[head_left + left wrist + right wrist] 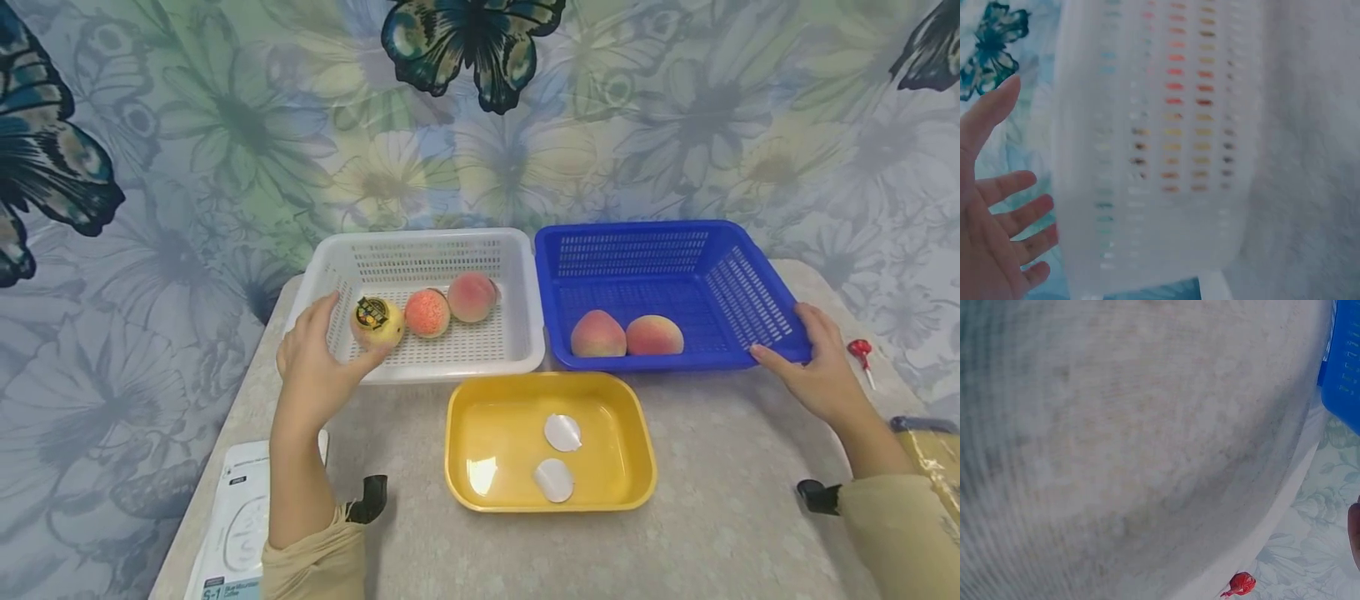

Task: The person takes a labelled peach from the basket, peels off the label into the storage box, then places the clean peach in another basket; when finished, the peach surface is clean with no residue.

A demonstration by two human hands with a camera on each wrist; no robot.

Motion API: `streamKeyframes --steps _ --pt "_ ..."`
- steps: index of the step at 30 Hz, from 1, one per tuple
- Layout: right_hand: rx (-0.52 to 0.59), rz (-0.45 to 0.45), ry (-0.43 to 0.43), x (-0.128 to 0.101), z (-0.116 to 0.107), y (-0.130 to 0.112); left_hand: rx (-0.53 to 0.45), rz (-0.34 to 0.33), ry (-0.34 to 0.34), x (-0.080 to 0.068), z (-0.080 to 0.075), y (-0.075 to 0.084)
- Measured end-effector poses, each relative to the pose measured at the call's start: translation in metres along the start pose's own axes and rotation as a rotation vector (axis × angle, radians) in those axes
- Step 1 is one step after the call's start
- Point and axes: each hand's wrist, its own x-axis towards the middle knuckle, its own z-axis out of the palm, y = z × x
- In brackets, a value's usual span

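A white basket [517,283] holds a yellow fruit with a sticker [377,322] and two peaches [427,312] [472,297]. My left hand [330,350] is at its front-left corner, thumb just below the yellow fruit. In the left wrist view that left hand [997,212] is spread beside the basket wall [1147,187] and holds nothing. A blue basket [720,275] holds two peaches [597,334] [655,335]. My right hand [813,367] grips its front-right corner, thumb along the front wall. The blue basket [1342,375] shows only as an edge in the right wrist view.
A yellow tray [480,417] with two white round discs [562,432] [553,481] lies in front of the baskets. A small red object [860,348] [1241,583] lies at the table's right edge. A white packet [232,525] sits front left. A floral cloth hangs behind.
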Motion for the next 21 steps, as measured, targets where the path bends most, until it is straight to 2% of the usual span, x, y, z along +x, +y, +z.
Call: streamKeyframes --steps 7,9,11,15,21 --pt "-0.204 -0.096 0.175 -0.003 -0.006 -0.016 0.104 -0.138 -0.040 0.000 0.001 -0.022" --pt "-0.232 -0.126 0.186 -0.001 -0.008 -0.026 0.114 -0.166 -0.036 0.002 0.002 -0.025" --pt "-0.222 -0.168 0.171 0.001 -0.008 -0.039 0.105 -0.177 -0.031 0.003 0.004 -0.026" --pt "-0.159 -0.228 0.080 0.003 0.002 -0.075 0.112 -0.177 -0.030 0.004 0.007 -0.027" --pt "-0.047 -0.402 -0.005 0.009 0.035 -0.145 0.155 -0.176 -0.065 0.001 0.002 -0.035"
